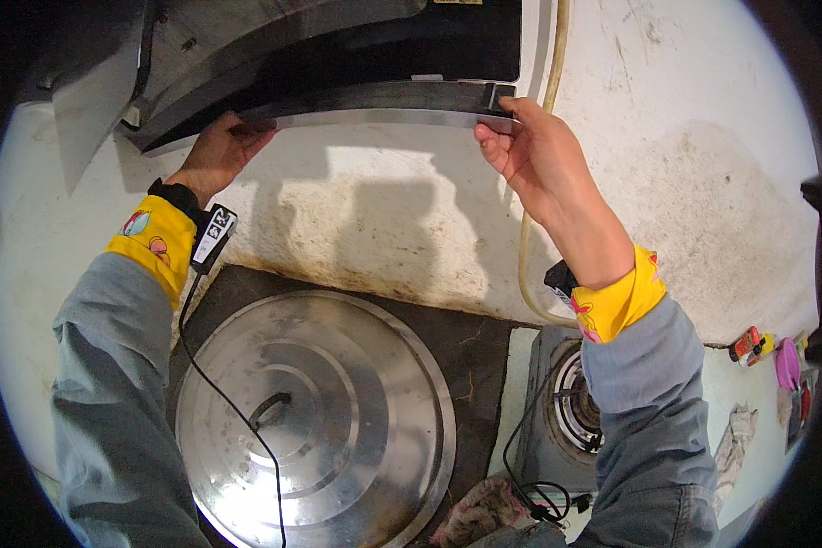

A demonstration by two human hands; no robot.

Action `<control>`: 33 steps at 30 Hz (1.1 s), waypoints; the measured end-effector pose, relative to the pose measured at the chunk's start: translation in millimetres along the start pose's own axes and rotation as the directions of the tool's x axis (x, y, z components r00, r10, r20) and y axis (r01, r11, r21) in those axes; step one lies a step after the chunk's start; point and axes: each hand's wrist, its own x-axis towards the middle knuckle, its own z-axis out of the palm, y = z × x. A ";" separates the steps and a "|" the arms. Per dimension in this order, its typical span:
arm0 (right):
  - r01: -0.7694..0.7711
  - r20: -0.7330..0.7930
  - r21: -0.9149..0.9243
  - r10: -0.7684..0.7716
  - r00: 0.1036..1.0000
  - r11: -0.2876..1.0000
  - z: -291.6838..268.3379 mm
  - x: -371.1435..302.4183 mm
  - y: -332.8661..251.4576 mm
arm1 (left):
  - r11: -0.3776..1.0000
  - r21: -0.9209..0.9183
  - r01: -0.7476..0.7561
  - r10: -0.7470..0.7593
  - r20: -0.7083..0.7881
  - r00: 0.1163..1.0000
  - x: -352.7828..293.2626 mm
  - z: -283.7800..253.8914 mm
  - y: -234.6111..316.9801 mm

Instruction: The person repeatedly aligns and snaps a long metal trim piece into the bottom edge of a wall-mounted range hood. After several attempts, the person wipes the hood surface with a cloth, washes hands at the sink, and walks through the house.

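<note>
A dark range hood [374,46] with a glossy front hangs on the wall at the top. Along its lower edge runs a long, slightly curved dark strip with a silver rim [374,117]. My left hand [221,155] grips the rim toward its left part, fingers bent behind it and partly hidden. At the right end, my right hand [543,151] pinches the strip beside a small black block [497,97], thumb above and fingers curled below. Whether the strip is loose from the hood, I cannot tell. Yellow cuffs and wrist-worn devices with black cables are on both arms.
Below is a large round metal lid [315,411] on a dark stove top. A gas burner [575,402] stands to its right, near a crumpled cloth [479,516]. A beige hose [525,247] runs down the stained wall. Bottles [749,347] and a purple item [788,363] stand far right.
</note>
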 end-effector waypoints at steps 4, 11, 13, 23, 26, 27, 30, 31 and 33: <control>0.003 -0.003 -0.026 -0.003 1.000 1.000 0.1 1.3 -0.4 | 1.000 0.002 -0.003 0.003 -0.037 0.999 2.4 -1.2 -1.1; -0.035 -0.058 -0.039 0.033 0.998 0.999 2.3 2.3 0.5 | 1.000 0.008 0.021 -0.021 0.007 1.000 7.5 -5.5 -1.2; -0.012 0.004 -0.001 0.012 1.000 1.000 2.7 4.3 0.2 | 0.999 -0.037 0.022 -0.023 -0.026 0.999 8.2 -6.6 -0.9; 0.055 0.017 -0.013 -0.054 0.998 0.998 -3.8 14.7 3.2 | 0.999 -0.036 0.029 -0.025 0.106 0.994 11.6 -7.7 -1.4; 0.030 0.012 -0.033 -0.030 0.999 0.999 -4.8 16.1 2.6 | 0.999 -0.032 -0.027 0.029 0.085 0.996 11.4 -7.0 -2.6; 0.031 0.024 -0.038 -0.030 0.999 0.999 -4.7 15.9 2.4 | 0.998 0.001 -0.063 0.063 0.025 0.998 10.7 -7.0 -2.9; 0.041 -0.020 -0.051 -0.042 0.999 0.998 -3.4 11.7 3.8 | 0.998 -0.011 -0.061 0.061 0.028 0.998 10.1 -5.6 -4.0; 0.046 -0.022 -0.050 -0.047 0.999 0.998 -2.6 10.8 4.4 | 0.998 0.021 -0.067 0.067 -0.004 0.998 9.9 -5.2 -3.9; 0.048 -0.029 -0.041 -0.049 0.998 0.998 -1.2 10.0 4.2 | 0.998 -0.060 -0.032 0.032 0.011 0.999 10.5 -4.9 -3.3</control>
